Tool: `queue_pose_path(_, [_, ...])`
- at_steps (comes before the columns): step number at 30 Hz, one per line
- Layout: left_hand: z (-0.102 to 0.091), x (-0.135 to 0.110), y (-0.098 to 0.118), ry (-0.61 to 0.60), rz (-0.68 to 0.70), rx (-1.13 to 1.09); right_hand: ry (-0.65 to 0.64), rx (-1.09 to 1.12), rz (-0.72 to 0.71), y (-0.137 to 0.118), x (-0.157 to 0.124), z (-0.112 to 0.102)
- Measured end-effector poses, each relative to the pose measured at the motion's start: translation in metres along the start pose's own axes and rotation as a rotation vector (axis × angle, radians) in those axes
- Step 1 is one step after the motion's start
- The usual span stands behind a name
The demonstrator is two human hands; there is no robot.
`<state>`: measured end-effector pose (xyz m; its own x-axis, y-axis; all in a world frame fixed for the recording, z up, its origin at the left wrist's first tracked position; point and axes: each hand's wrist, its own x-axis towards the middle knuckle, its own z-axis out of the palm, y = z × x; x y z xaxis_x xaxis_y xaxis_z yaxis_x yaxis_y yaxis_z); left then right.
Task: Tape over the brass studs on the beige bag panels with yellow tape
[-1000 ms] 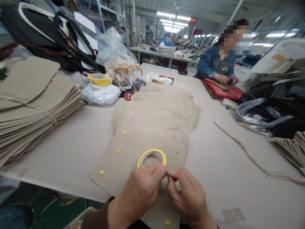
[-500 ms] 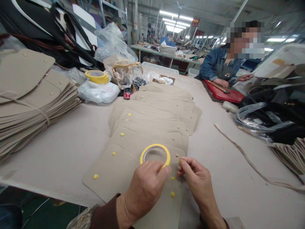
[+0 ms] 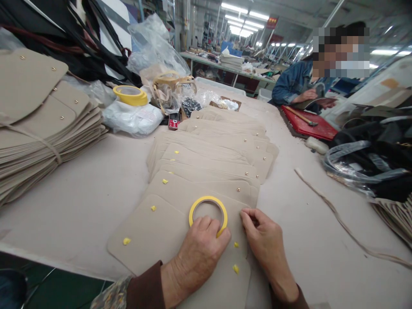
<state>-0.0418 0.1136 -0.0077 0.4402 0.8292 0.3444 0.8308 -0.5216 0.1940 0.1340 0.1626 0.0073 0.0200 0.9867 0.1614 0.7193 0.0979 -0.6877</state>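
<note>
One tape roll (image 3: 208,199) juts from the gripping left hand (image 3: 203,245), yellow, ring-shaped; beside it the right hand (image 3: 264,234) pinches closed.

Pretty big workshop tbh, bright tube lights (image 3: 234,8) run way back under a greyish ceiling (image 3: 296,9), red sign (image 3: 272,22) hanging up there, cluttered bench (image 3: 203,62) behind the pale worktable (image 3: 119,171), dark green floor (image 3: 69,288) lower left.

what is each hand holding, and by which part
The left hand holds the yellow tape roll by its near rim. The right hand is at the beige sheets; whether it holds anything cannot be told.
</note>
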Motion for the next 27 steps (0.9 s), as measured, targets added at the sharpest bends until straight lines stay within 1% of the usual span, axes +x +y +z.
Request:
queue_pose_path(2, [0.0, 0.0, 0.0, -0.001, 0.004, 0.008, 0.022, -0.062, -0.065, 0.0, 0.003, 0.001])
queue_pose_path(3, [0.001, 0.0, 0.0, -0.006, 0.005, 0.012, 0.03, -0.081, -0.069, 0.001, 0.005, 0.0])
queue_pose_path(5, [0.001, 0.0, -0.001, -0.017, 0.008, 0.017, 0.038, -0.074, -0.002, 0.005, 0.006, -0.001])
queue_pose_path(6, [0.001, 0.0, -0.001, -0.021, 0.006, 0.02, 0.034, -0.028, 0.061, 0.008, 0.006, -0.003])
queue_pose_path(8, [0.001, 0.001, -0.001, -0.023, -0.002, 0.027, 0.004, 0.138, 0.185, 0.013, 0.003, -0.006])
queue_pose_path(10, [0.001, 0.003, -0.001, -0.021, -0.011, 0.035, -0.02, 0.299, 0.236, 0.018, -0.003, -0.008])
queue_pose_path(11, [0.001, 0.003, -0.001, -0.017, -0.017, 0.04, -0.019, 0.331, 0.225, 0.02, -0.006, -0.008])
queue_pose_path(13, [0.001, 0.004, 0.0, -0.003, -0.019, 0.043, -0.002, 0.274, 0.141, 0.022, -0.011, -0.007])
queue_pose_path(15, [0.001, 0.004, 0.0, 0.024, -0.02, 0.044, 0.022, 0.145, 0.033, 0.02, -0.014, -0.005])
queue_pose_path(17, [0.001, 0.003, 0.0, 0.053, -0.024, 0.041, 0.048, 0.029, -0.05, 0.016, -0.013, -0.002])
queue_pose_path(19, [0.0, 0.003, 0.0, 0.071, -0.026, 0.03, 0.062, -0.055, -0.1, 0.012, -0.008, 0.001])
queue_pose_path(21, [0.0, 0.004, -0.002, 0.09, -0.024, 0.011, 0.055, -0.121, -0.122, 0.008, -0.003, 0.003])
queue_pose_path(23, [-0.002, 0.005, -0.002, 0.133, -0.017, -0.008, 0.042, -0.168, -0.108, 0.005, 0.002, 0.003])
queue_pose_path(25, [-0.005, 0.006, -0.002, 0.199, -0.004, -0.025, 0.032, -0.188, -0.078, 0.003, 0.003, 0.003])
queue_pose_path(27, [-0.005, 0.004, -0.002, 0.302, 0.016, -0.018, 0.04, -0.188, -0.073, 0.002, 0.0, 0.004])
